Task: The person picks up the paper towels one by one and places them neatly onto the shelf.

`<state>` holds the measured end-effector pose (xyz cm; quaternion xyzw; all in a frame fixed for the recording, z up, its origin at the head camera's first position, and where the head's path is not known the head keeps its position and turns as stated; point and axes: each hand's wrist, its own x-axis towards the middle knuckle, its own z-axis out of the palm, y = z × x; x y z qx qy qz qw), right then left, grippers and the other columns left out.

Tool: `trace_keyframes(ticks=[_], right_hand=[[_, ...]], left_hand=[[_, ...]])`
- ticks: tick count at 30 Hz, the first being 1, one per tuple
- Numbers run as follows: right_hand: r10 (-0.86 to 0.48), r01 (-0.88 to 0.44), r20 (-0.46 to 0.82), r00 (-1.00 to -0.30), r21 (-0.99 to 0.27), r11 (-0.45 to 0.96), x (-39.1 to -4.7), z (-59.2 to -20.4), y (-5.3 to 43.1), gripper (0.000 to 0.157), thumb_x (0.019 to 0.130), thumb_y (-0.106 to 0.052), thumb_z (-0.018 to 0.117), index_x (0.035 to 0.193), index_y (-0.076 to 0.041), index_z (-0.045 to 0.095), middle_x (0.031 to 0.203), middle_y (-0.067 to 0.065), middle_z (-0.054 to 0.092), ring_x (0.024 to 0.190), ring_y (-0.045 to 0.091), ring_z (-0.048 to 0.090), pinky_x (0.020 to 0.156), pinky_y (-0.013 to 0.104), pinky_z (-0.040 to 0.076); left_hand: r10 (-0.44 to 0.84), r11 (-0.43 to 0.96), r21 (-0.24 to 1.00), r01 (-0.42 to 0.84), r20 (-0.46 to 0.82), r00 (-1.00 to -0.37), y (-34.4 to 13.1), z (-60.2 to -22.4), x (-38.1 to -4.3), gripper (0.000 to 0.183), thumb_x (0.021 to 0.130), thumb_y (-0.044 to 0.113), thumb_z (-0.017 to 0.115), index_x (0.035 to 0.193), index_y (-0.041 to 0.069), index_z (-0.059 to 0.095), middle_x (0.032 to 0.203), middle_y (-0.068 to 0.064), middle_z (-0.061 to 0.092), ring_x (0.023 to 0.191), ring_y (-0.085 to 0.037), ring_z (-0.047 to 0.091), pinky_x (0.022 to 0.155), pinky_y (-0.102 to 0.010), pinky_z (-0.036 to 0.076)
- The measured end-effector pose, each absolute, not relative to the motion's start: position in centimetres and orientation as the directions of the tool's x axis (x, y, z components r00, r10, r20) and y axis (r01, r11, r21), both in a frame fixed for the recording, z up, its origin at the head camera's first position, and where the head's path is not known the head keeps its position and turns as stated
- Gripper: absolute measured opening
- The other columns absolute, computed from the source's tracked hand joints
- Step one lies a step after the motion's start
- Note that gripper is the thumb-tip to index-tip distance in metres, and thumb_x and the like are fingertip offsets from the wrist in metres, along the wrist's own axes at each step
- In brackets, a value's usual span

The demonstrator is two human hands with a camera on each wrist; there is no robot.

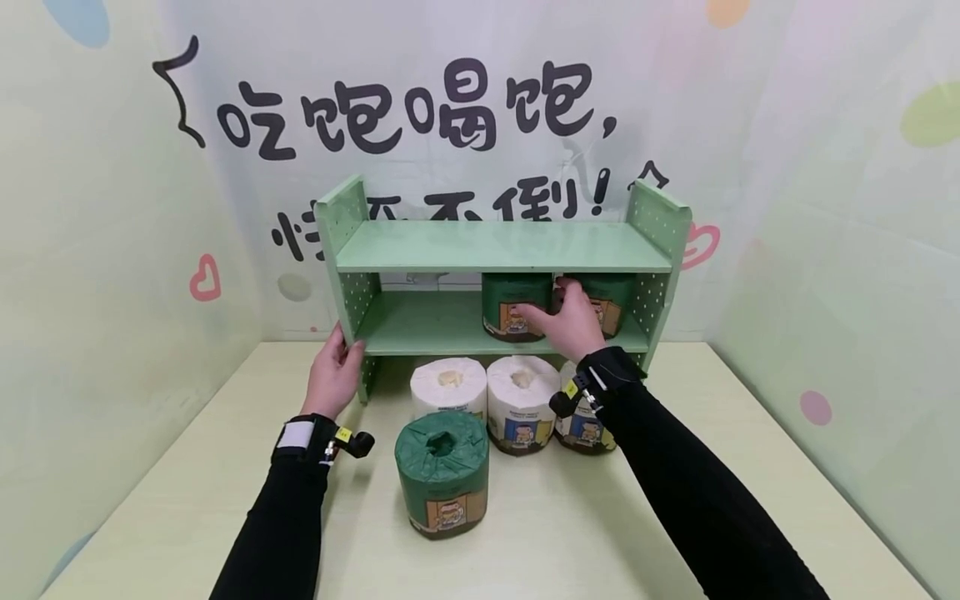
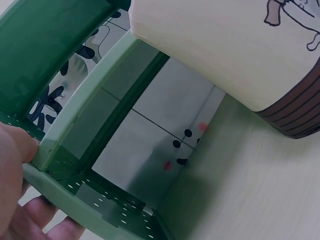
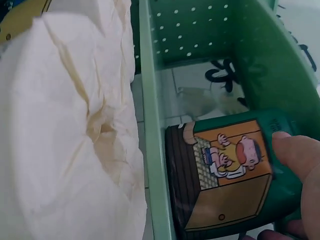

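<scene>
A light green two-tier shelf [image 1: 495,246] stands on the table. On its left side panel my left hand [image 1: 332,375] has a grip, thumb in front and fingers round the outer side, as the left wrist view also shows. My right hand [image 1: 573,325] holds a green-wrapped toilet roll [image 1: 517,307] on the lower board. Its thumb lies on the front of the wrapper and its fingers reach into the gap at the right. Just right of that hand is a second green toilet roll [image 1: 618,304], partly covered by the fingers.
Three white-wrapped toilet rolls, one of them here [image 1: 522,408], stand in a row under and before the shelf. Nearer to me is another green roll [image 1: 442,475] on the pale table [image 1: 525,550]. A printed backdrop [image 1: 480,33] rises behind the shelf.
</scene>
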<state>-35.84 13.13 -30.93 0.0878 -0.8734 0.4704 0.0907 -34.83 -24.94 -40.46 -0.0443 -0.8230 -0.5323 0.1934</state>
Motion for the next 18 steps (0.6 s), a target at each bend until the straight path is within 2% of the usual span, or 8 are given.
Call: trace_keyframes(ticks=[7, 14, 18], right_hand=[[-0.068, -0.254, 0.252, -0.965, -0.846, 0.469, -33.9, -31.2, 13.9, 0.095, 0.104, -0.052, 0.074, 0.173, -0.012, 0.024, 0.176, 0.017, 0.035, 0.161, 0.036, 0.041, 0.128, 0.047, 0.044], [-0.1, -0.297, 0.28, -0.955, -0.882, 0.366, -31.2, -32.1, 14.5, 0.083, 0.106, -0.043, 0.074, 0.17, -0.012, 0.031, 0.174, 0.012, 0.04, 0.16, 0.031, 0.043, 0.13, 0.044, 0.041], [-0.111, -0.327, 0.307, -0.945, -0.88, 0.346, -29.9, -32.9, 14.7, 0.078, 0.106, -0.041, 0.075, 0.167, -0.011, 0.036, 0.171, 0.013, 0.044, 0.157, 0.031, 0.048, 0.129, 0.045, 0.044]], left_hand=[[-0.141, 0.427, 0.862, 0.275, 0.364, -0.921, -24.9, -40.4, -34.9, 0.06, 0.118, 0.026, 0.047, 0.175, 0.029, 0.03, 0.173, -0.022, 0.043, 0.158, -0.037, 0.046, 0.127, -0.056, 0.044], [-0.137, 0.423, 0.861, 0.282, 0.369, -0.919, -25.0, -40.5, -34.9, 0.06, 0.118, 0.025, 0.047, 0.176, 0.028, 0.029, 0.173, -0.02, 0.043, 0.159, -0.036, 0.046, 0.128, -0.055, 0.043], [-0.135, 0.423, 0.859, 0.288, 0.374, -0.918, -25.0, -40.5, -35.1, 0.06, 0.118, 0.025, 0.047, 0.176, 0.029, 0.029, 0.173, -0.022, 0.042, 0.159, -0.037, 0.046, 0.128, -0.055, 0.043]])
